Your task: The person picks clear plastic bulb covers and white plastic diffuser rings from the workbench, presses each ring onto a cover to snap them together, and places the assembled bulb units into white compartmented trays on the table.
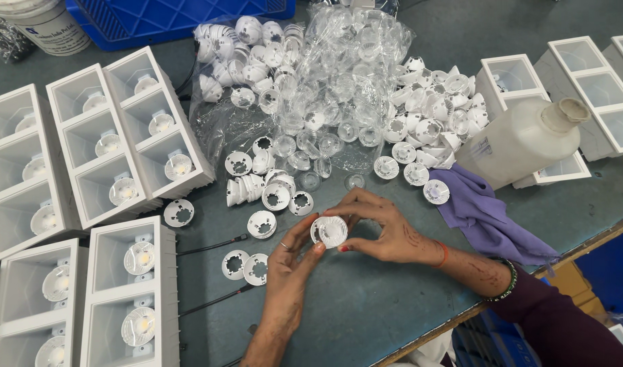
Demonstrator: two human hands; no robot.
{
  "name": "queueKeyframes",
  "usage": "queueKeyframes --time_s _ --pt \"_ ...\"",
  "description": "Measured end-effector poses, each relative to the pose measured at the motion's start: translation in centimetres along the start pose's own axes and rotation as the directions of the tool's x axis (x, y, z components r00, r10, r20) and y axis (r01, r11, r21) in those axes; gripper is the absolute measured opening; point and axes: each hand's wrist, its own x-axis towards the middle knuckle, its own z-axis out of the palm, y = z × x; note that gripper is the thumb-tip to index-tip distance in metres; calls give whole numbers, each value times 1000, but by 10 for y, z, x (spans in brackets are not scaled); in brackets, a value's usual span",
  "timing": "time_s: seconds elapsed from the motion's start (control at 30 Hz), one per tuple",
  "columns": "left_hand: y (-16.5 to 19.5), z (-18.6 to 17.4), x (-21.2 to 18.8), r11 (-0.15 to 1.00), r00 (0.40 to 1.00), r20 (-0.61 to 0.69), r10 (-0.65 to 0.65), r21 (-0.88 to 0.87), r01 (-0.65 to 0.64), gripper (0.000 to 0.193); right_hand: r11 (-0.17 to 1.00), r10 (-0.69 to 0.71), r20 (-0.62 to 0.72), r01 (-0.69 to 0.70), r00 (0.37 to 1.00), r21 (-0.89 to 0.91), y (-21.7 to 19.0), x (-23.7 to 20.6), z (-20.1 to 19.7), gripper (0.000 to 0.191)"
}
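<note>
— What are the hands on?
— Left hand (289,261) and right hand (379,228) both pinch one white reflector (330,230) with closed fingertips, low over the table (366,306).
— What crowds it?
— Loose rings (245,266) just left, the lens pile (325,88) behind, a purple cloth (481,214) and bottle (522,139) right, housings (121,156) left.
</note>
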Motion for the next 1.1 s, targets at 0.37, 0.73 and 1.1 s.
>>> queueKeyframes --time_s 0.37,0.73,1.1 --pt "9 0 -4 988 998 59 -11 -150 19 61 992 -100 -55 96 993 -83 -10 -4 5 51" --pt "5 4 -3 981 995 8 -103 -164 102 44 988 -98 -31 94 995 -120 -7 -7 6 50" --pt "4 4 -4 987 994 16 -112 -117 114 46 993 -80 -6 80 997 -91 -3 -6 4 46"
